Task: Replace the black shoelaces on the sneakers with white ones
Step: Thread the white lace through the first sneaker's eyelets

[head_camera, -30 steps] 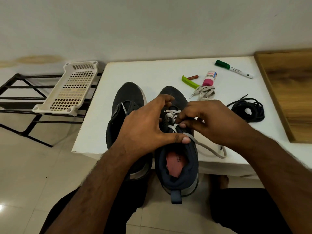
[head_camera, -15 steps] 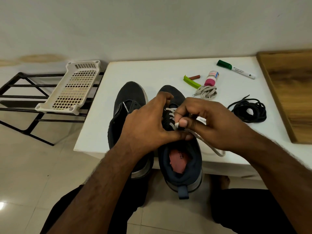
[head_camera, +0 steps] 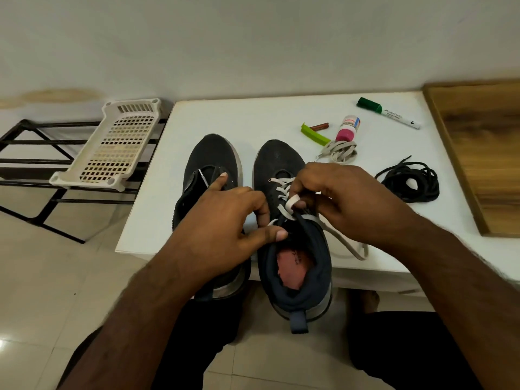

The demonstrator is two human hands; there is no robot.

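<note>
Two dark sneakers stand side by side at the front edge of a white table [head_camera: 213, 119]. The right sneaker [head_camera: 281, 161] carries a white lace [head_camera: 281, 190] threaded through its lower eyelets. My right hand [head_camera: 343, 201] pinches a loop of that lace above the tongue; its loose end trails off over the table's front edge. My left hand [head_camera: 225, 223] pinches the left edge of that sneaker's collar between thumb and finger, its index finger pointing over the left sneaker [head_camera: 213, 156], which shows no lace. A coiled white lace [head_camera: 339, 150] and a heap of black laces [head_camera: 410, 182] lie further right.
A green marker [head_camera: 388, 112], a pink-capped small bottle [head_camera: 349, 128], a green clip [head_camera: 313, 134] and a small brown stick lie at the table's back. A wooden board [head_camera: 484, 153] lies on the right. Left of the table stands a black rack [head_camera: 33, 161] bearing a white plastic tray [head_camera: 112, 144].
My left hand has slid back from over the laces to the collar's left edge, baring the lacing. My right hand has lifted a loop of white lace higher.
</note>
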